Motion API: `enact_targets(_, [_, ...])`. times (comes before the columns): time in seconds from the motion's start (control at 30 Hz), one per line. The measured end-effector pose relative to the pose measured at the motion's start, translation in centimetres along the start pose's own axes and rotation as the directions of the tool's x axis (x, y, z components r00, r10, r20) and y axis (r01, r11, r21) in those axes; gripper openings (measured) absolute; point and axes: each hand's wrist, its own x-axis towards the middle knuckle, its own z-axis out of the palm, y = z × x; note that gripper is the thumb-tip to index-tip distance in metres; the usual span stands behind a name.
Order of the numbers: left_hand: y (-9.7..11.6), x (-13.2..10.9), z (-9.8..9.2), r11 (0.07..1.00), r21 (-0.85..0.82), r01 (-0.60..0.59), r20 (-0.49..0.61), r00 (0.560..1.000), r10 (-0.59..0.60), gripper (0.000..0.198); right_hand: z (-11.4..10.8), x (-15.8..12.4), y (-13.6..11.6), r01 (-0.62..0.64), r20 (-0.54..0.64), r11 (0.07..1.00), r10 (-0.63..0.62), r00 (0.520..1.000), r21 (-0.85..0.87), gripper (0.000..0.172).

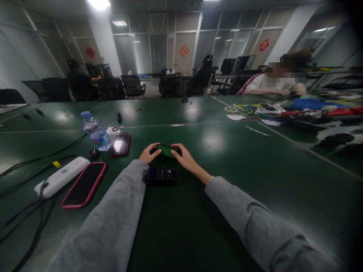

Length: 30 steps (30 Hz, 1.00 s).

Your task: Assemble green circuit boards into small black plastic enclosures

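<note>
A small green circuit board [166, 150] is held between my two hands above the dark green table [227, 166]. My left hand [149, 153] grips its left end, thumb on top. My right hand [183, 154] pinches the right end in the same way. Just below, nearer to me, lies a black device [161, 176] with a small dark screen, beside my left sleeve cuff. The underside of the board is hidden.
On the left are a bottle [96, 132], a white power bank [64, 176], a pink-edged phone [84, 185] and black cables. A wrench [258, 131] and tangled wires lie at the right. A person sits across the table, others farther back.
</note>
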Motion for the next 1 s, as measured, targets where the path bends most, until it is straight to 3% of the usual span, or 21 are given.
enact_targets(0.27, [0.02, 0.04, 0.05, 0.993, -0.099, 0.063, 0.012, 0.998, -0.062, 0.050, 0.18, 0.10, 0.60, 0.015, -0.012, 1.000, -0.014, 1.000, 0.024, 0.026])
enact_targets(1.0, [0.05, -0.04, -0.08, 0.997, -0.069, 0.038, 0.018, 0.999, -0.036, 0.051, 0.00, 0.07, 0.50, -0.004, -0.002, 0.998, 0.004, 1.000, 0.056, 0.025])
